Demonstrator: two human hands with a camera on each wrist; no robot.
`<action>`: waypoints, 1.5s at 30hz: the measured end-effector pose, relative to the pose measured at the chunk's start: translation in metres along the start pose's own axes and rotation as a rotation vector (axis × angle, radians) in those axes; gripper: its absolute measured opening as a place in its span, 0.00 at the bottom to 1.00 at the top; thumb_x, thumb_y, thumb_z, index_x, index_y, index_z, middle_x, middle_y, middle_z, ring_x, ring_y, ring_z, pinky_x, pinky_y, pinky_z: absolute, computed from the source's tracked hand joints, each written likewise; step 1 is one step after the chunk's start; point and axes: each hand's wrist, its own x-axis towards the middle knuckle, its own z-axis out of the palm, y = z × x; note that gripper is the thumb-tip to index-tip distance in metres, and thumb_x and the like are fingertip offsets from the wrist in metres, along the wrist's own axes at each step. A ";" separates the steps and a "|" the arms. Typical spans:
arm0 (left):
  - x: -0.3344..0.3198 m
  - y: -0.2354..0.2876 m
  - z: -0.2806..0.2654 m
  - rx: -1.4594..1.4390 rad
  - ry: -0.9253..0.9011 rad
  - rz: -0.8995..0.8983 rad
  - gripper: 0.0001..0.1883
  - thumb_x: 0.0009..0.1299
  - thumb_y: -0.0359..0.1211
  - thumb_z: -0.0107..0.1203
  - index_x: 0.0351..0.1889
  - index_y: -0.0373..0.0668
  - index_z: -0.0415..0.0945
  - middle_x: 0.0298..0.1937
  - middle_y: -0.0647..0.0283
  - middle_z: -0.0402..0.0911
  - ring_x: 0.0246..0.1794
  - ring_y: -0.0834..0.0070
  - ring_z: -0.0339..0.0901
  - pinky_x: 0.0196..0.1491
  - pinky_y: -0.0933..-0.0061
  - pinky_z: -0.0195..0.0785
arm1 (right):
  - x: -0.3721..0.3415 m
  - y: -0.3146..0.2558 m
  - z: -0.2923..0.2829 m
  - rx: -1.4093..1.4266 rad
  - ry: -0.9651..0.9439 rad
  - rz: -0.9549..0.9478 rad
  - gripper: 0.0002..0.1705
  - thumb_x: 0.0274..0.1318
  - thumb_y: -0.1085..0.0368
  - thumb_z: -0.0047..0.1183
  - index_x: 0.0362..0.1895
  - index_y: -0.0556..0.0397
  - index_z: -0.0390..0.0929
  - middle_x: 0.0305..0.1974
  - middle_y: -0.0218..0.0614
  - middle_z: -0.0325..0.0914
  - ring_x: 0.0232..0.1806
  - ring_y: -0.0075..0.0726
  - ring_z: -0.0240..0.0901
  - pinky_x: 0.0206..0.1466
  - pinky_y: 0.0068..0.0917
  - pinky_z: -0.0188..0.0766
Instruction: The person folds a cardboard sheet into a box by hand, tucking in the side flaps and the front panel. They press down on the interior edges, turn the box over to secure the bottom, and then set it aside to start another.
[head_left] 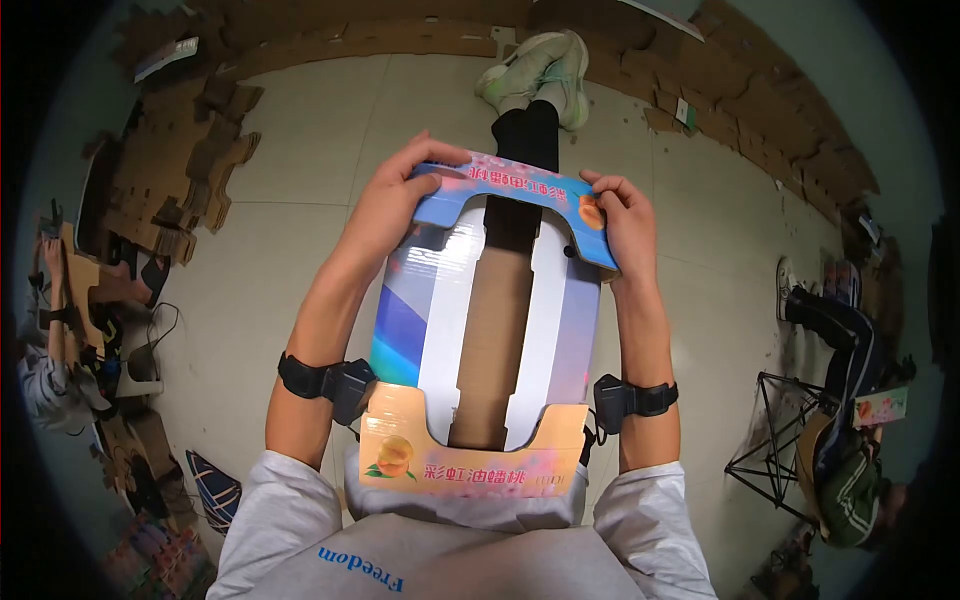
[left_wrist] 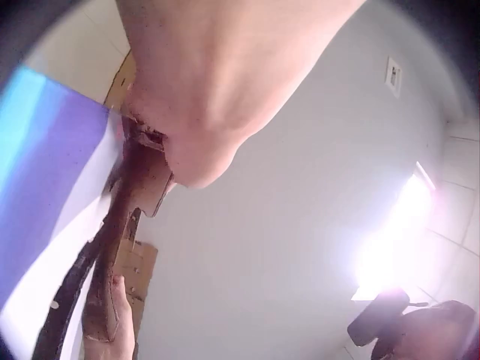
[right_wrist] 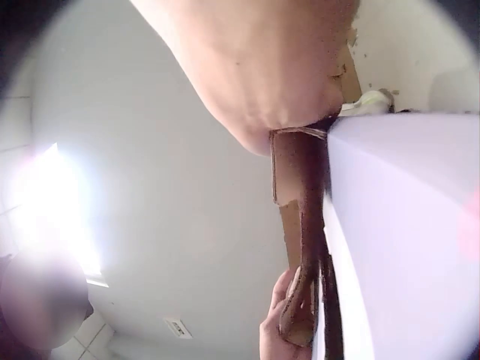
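Observation:
A printed cardboard box (head_left: 400, 320) rests on the person's lap, its top partly open over a brown inside. At its far end, a blue-and-pink end panel (head_left: 480, 184) is gripped at the left corner by the left hand (head_left: 395, 195), thumb on the printed face. The right hand (head_left: 625, 220) holds that panel's right corner with curled fingers. An orange end panel (head_left: 465, 470) with a peach picture lies nearest the body. In the left wrist view the left hand (left_wrist: 202, 97) is at the panel's edge; in the right wrist view the right hand (right_wrist: 277, 75) is too.
Flattened brown cardboard (head_left: 190, 160) lies on the floor at the left, with more along the far wall. The person's shoes (head_left: 540, 80) are beyond the box. Another person sits at the left; one at the right is near a black wire frame (head_left: 770, 440).

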 end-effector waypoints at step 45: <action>-0.162 -0.025 0.013 -0.045 -0.428 0.060 0.40 0.72 0.22 0.66 0.83 0.47 0.67 0.87 0.52 0.57 0.88 0.53 0.55 0.84 0.51 0.57 | -0.053 0.141 -0.063 0.540 0.107 0.441 0.23 0.84 0.44 0.49 0.63 0.48 0.78 0.46 0.30 0.85 0.40 0.26 0.84 0.42 0.30 0.84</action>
